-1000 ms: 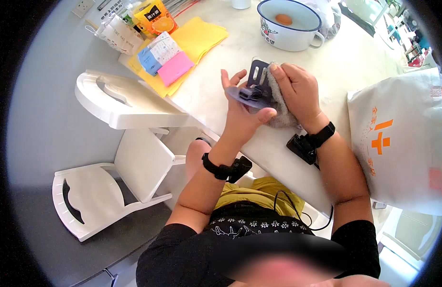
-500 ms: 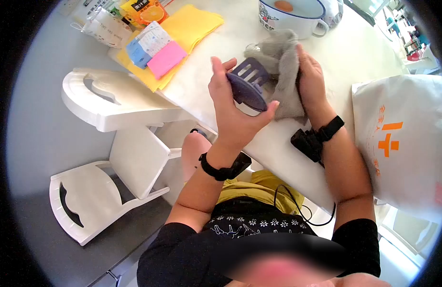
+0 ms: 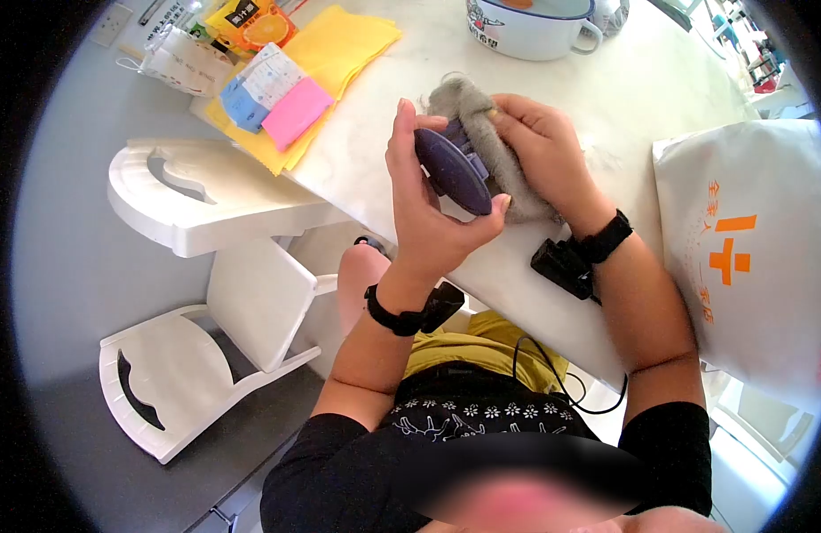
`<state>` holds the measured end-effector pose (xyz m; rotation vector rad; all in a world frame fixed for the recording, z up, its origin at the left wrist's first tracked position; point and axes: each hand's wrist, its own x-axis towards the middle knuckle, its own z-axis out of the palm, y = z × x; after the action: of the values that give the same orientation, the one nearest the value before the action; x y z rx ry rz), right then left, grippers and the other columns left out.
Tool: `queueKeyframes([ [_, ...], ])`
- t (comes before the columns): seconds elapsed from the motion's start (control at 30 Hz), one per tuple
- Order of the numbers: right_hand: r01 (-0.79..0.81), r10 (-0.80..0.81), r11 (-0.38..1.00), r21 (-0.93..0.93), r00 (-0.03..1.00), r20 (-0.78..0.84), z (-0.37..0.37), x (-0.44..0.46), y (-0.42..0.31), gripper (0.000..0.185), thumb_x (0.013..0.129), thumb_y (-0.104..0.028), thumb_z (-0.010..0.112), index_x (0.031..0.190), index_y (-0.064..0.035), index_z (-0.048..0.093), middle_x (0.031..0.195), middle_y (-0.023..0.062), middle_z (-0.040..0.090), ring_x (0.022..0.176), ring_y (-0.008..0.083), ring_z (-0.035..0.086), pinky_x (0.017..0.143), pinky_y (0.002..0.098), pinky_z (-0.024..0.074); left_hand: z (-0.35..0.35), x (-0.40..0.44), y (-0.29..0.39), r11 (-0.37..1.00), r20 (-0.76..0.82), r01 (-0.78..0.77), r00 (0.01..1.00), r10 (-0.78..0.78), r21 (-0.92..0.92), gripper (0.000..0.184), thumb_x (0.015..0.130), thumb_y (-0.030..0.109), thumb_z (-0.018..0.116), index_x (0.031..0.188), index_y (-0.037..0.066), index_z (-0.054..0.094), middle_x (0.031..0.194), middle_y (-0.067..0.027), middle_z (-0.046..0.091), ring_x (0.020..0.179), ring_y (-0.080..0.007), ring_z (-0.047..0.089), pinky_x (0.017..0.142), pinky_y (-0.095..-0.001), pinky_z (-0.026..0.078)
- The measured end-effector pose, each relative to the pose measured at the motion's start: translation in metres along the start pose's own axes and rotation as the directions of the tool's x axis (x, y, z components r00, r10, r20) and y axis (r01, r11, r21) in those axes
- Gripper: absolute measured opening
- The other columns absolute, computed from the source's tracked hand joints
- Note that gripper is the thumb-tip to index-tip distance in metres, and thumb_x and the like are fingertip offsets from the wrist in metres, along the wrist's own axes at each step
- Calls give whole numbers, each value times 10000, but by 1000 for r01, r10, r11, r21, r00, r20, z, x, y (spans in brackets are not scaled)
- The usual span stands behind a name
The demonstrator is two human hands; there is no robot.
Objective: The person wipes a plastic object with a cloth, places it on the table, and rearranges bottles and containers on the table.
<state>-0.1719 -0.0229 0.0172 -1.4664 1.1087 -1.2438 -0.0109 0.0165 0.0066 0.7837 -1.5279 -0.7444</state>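
Note:
My left hand (image 3: 428, 218) grips a dark purple plastic piece (image 3: 450, 171) with an oval disc and a slotted part behind it, which could be a stand or holder. The thumb and fingers hold the disc by its edges, its flat face turned toward me. A fuzzy grey cloth (image 3: 508, 173) is pinched in my right hand (image 3: 552, 151). It lies against the slotted part and covers most of it. Both hands are above the near side of the white table (image 3: 375, 142).
A white enamel mug (image 3: 530, 28) stands at the back. Yellow cloths (image 3: 348, 49) with a blue, white and pink packet (image 3: 281, 102) lie at the left. To the right stands a big white bag (image 3: 743, 258). White chairs (image 3: 170, 373) are on the left, and a black cable (image 3: 552, 373) hangs near my lap.
My right hand has brought the grey cloth leftward over the slotted part, which is now mostly hidden. The oval disc has turned to face me more. The view has shifted slightly.

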Motion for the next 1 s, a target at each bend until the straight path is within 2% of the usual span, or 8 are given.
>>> queueKeyframes([
  [0.1,-93,136,914,394,987,-81,-16,10,3,268,961,-150,525,1135,26,627,945,46,676,817,93,599,743,244,497,-7,-1,1,997,18,-43,999,42,65,1174,584,87,791,1507,22,69,1298,-145,371,1148,-244,413,977,-354,406],
  [0.2,-69,100,914,401,993,-57,-21,12,2,269,983,-155,499,1155,20,609,984,29,653,840,85,586,760,229,487,-14,-1,7,999,23,42,999,-41,-11,1198,582,84,797,1515,34,47,1348,-151,362,1152,-236,428,941,-338,450],
  [0.27,-68,100,914,401,993,-59,-15,11,1,280,973,-164,513,1153,28,608,995,34,653,852,90,588,777,224,480,-22,2,7,979,101,-44,995,24,199,1197,580,92,812,1514,41,65,1345,-140,377,1167,-232,429,924,-324,468],
  [0.37,-94,101,962,256,995,-15,-12,9,1,315,941,-199,555,1157,25,606,999,65,668,851,130,599,781,257,486,-21,4,3,996,94,65,993,-71,62,1159,576,56,798,1519,55,124,1367,-148,395,1187,-240,445,1045,-357,368],
  [0.43,136,-127,978,-158,990,64,-9,9,3,364,865,-261,616,1109,9,634,956,149,689,832,244,645,781,328,503,-20,3,1,995,138,70,987,-80,72,1168,567,73,813,1515,49,132,1364,-146,396,1195,-241,442,1053,-360,357],
  [0.53,127,-71,897,-423,987,147,-3,3,-10,382,798,-303,645,1052,-18,667,908,224,667,837,365,643,782,393,506,-20,4,0,985,247,-16,969,-28,173,1173,550,99,846,1501,38,162,1341,-130,404,1213,-235,435,1071,-366,338],
  [0.8,78,-52,938,-339,995,86,1,-2,-15,310,789,-220,584,994,-16,696,818,253,638,753,396,634,723,409,518,-19,-2,-1,994,209,57,975,-74,89,967,537,103,856,1348,64,330,1259,-116,406,1204,-274,394,1041,-374,347],
  [1.0,26,20,947,-322,990,141,-1,-2,-16,300,807,-153,546,1029,-14,693,787,224,656,686,290,645,704,349,520,-22,-3,-2,986,259,-2,965,-41,166,1017,538,28,821,1397,56,278,1306,-100,402,1207,-226,438,1061,-357,359],
])
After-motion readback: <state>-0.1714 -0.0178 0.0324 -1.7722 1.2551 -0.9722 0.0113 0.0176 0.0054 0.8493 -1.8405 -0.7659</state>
